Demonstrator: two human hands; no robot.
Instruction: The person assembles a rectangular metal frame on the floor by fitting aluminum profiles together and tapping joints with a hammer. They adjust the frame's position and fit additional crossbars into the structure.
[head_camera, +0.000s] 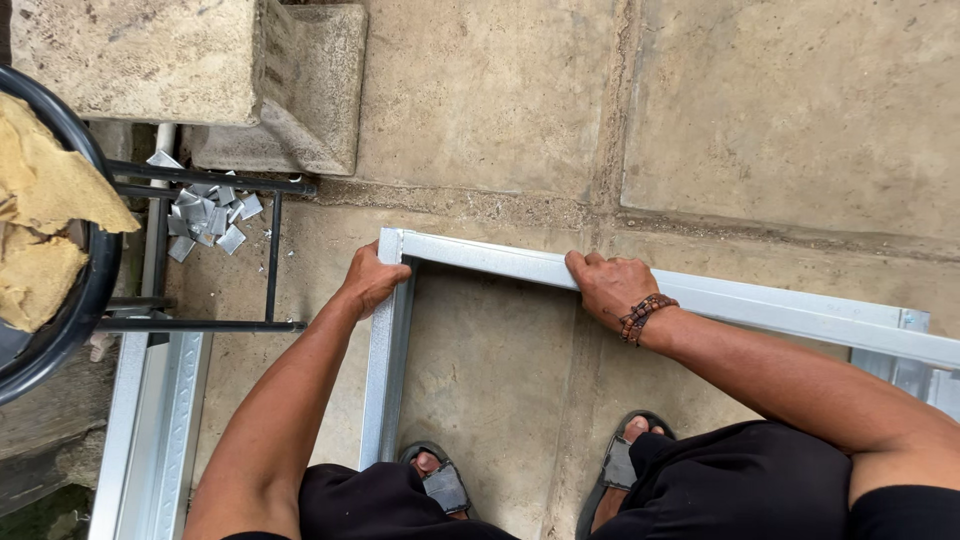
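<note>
Metal frame (480, 258), both hands gripping corner

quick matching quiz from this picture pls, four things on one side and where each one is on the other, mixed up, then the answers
Things:
1. left hand
2. right hand
3. small cut metal pieces
4. yellow cloth

Places:
A. on the long top rail of the metal frame
B. in the round black seat at the left edge
C. at the frame's corner
D. piled on the floor under the black stand

Pairs: 1-C, 2-A, 3-D, 4-B
</note>
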